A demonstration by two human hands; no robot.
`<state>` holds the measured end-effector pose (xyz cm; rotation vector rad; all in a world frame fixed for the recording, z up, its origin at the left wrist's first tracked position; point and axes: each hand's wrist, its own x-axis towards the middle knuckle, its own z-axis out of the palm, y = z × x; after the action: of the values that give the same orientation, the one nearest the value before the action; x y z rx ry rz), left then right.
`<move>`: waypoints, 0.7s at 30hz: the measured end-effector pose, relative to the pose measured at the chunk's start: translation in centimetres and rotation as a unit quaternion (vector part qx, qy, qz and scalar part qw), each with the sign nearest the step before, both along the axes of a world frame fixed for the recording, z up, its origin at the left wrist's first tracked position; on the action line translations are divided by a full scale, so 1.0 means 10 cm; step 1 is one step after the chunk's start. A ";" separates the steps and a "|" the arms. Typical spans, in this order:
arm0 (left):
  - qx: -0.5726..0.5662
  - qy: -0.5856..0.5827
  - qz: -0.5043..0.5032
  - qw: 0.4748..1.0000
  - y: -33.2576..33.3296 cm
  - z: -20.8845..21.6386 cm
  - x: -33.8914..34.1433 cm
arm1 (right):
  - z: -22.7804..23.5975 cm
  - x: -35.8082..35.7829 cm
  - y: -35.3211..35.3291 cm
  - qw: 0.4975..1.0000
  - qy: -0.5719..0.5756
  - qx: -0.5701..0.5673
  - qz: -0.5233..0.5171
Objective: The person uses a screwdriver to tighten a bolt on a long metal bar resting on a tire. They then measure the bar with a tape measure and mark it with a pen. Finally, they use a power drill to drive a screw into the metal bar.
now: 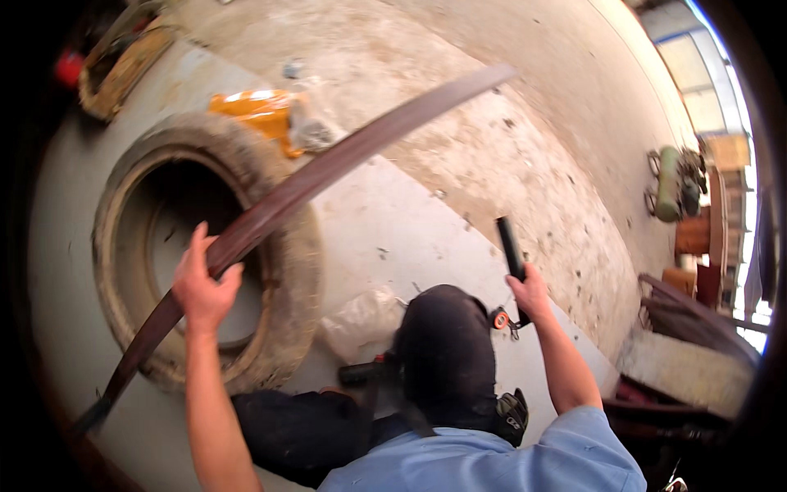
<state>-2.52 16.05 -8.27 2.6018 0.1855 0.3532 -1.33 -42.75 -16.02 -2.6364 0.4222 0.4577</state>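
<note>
A long brown rubber-like strip (361, 152) slants from the lower left to the upper right, over a worn tyre (297, 279) lying on its side. Its middle is gripped by my left hand (205, 287), thumb and fingers on opposite edges, above the tyre's opening. In my right hand (531, 293), raised to the right of my knee, is a black stick-shaped tool (508, 246). The fingers wrap around it and hide part of it, so its kind is unclear. A small round orange-and-black object (500, 319) shows just below that hand.
A yellow plastic package (258, 111) lies beyond the tyre. Clear plastic film (361, 324) and a black-handled tool (361, 375) are near my knee. At the far right stands a green tank (668, 184); a worn, scooped object (127, 70) is at the upper left.
</note>
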 end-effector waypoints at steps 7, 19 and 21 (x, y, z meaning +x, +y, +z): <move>-0.026 0.051 0.017 0.998 -0.12 -0.04 0.05 | -0.62 -0.33 -0.75 0.993 0.102 -0.046 0.034; -0.051 0.101 0.028 0.993 -0.07 -0.14 0.07 | -0.97 -0.37 -0.88 0.987 0.098 -0.032 0.120; -0.048 0.110 0.024 0.992 -0.09 -0.14 0.07 | -1.04 -0.41 -0.88 0.985 0.096 -0.042 0.137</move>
<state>-1.78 15.13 -9.65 2.5404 0.3340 0.0698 -5.43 -51.56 -26.44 -2.7545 0.1377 0.8018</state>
